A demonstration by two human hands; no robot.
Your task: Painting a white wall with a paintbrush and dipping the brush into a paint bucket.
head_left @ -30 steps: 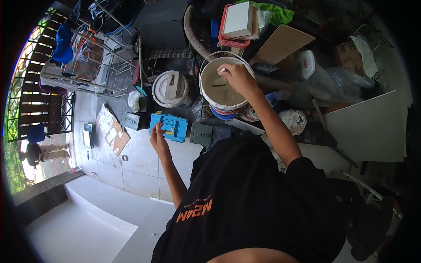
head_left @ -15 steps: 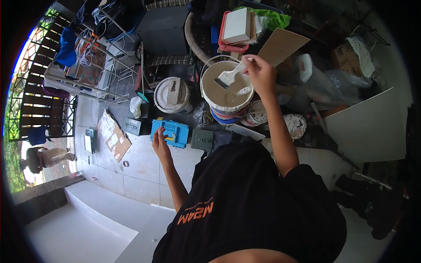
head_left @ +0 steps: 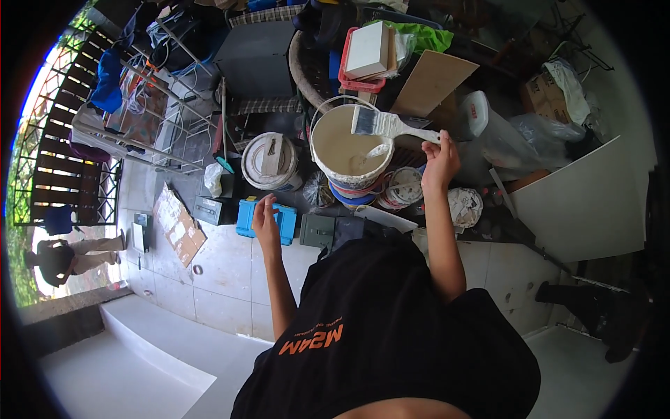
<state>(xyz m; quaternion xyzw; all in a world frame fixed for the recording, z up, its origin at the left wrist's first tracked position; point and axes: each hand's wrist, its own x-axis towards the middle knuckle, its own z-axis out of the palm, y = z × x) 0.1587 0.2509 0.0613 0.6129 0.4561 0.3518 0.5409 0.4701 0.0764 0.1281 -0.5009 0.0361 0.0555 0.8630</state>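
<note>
Right hand [head_left: 441, 164] grips paintbrush [head_left: 391, 126] over bucket rim [head_left: 317, 159] — left hand [head_left: 265, 221] loose, well apart, near toolbox [head_left: 287, 223] edge.

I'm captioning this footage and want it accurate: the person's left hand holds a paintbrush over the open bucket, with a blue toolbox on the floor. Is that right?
Not quite: the head view shows the right hand, not the left, holding the paintbrush over the open bucket. The blue toolbox is indeed on the floor.

The paintbrush [head_left: 396, 126] is white with dark bristles [head_left: 363, 121], the bucket [head_left: 333, 140] cream, the toolbox [head_left: 287, 222] blue.
</note>
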